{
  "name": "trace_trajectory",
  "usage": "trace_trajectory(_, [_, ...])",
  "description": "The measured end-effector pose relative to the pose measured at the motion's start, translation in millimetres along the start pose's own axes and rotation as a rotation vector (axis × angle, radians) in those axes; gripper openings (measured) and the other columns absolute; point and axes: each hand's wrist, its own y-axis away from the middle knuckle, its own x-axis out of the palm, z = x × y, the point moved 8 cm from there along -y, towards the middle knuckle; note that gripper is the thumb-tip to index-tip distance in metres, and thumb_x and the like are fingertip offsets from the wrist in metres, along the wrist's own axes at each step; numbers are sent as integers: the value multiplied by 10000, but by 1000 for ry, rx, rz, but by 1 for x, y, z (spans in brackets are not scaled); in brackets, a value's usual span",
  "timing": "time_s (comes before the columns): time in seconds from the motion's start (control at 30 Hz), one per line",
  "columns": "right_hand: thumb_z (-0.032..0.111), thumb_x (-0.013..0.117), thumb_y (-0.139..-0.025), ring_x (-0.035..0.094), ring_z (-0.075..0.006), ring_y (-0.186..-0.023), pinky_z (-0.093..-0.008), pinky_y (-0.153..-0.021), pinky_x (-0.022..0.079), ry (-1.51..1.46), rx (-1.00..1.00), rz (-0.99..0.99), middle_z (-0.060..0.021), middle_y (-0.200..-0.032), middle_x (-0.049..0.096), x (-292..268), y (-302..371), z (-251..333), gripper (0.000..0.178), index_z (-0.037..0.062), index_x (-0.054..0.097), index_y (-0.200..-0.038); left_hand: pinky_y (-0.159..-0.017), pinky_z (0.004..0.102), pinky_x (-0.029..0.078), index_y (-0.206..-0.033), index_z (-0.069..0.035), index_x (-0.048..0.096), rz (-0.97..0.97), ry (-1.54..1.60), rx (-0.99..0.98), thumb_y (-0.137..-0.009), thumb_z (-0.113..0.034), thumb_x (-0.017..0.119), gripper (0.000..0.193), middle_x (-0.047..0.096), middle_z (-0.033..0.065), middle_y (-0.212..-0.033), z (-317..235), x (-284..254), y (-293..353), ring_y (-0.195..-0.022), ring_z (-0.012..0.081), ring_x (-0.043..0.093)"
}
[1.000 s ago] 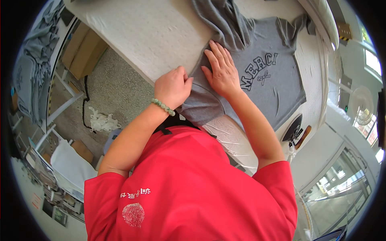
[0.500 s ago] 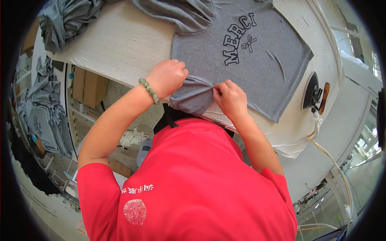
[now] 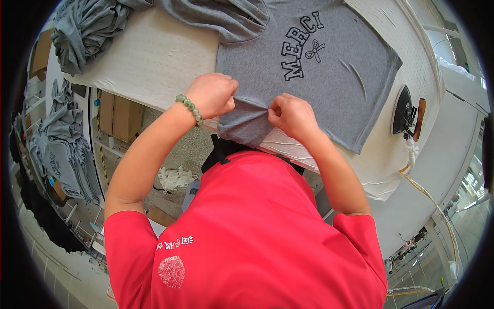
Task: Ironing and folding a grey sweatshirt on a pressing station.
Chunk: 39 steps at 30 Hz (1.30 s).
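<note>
A grey knit garment (image 3: 319, 82) with dark-outlined lettering and a small bow lies spread on a pale cloth-covered ironing table (image 3: 164, 62). Its near edge hangs over the table's front. My left hand (image 3: 212, 96), with a green bead bracelet (image 3: 189, 109) at the wrist, pinches the cloth at the left of that edge. To its right, my right hand (image 3: 292, 117) pinches the same garment between thumb and fingers. Between both hands the cloth is drawn into a ridge. The fingertips of my left hand are partly hidden.
An iron (image 3: 402, 110) stands at the table's right, its cord (image 3: 437, 203) trailing down. A heap of grey garments (image 3: 87, 33) lies at the far left, with a stack of folded garments (image 3: 69, 154) lower down. Cardboard boxes (image 3: 121, 116) sit under the table.
Both hands have shifted slightly up and to the left with the pinched cloth. The garment's printed part has slid a little left in the picture.
</note>
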Motion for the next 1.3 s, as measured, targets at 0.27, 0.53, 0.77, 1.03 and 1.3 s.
trace_trajectory(0.27, [153,732,-849,705,-317,-792,-446,-732,578,16,-87,-163,-115,-848,689,1,3,16,98,58,710,-858,-829,490,555,-896,-69,668,-161,21,20,-854,-112,662,60,677,129,-873,-10,-6,11,-915,358,669])
trace_trajectory(0.53, [167,740,-856,689,-322,-793,-468,-725,570,-1,-42,-35,-113,-828,662,1,-3,-2,111,69,700,-889,-871,467,527,-883,-76,665,-71,103,-78,-892,-182,758,141,649,114,-951,0,2,13,-1012,322,638])
trace_trajectory(0.77, [176,748,-869,687,-301,-809,-456,-717,566,183,-189,-134,-96,-861,662,2,40,12,116,78,697,-902,-822,460,516,-881,-84,668,-360,44,-206,-869,-206,794,176,628,94,-970,-9,4,28,-987,323,632])
trace_trajectory(1.03, [361,689,-967,599,-315,-1302,-451,-1088,484,178,-680,-125,-123,-1367,644,-2,-47,72,469,109,646,-1360,-812,450,517,-941,-92,666,-741,62,-543,-868,-272,825,251,618,112,-1003,-8,12,61,-981,325,636])
trace_trajectory(1.3, [484,579,-1027,248,-264,-1608,-482,-1322,152,420,-748,-110,-100,-1725,316,39,-97,91,760,68,373,-1628,-724,315,533,-1035,-46,654,-119,1183,-949,-943,-171,765,191,679,76,-952,-86,140,152,-768,146,644])
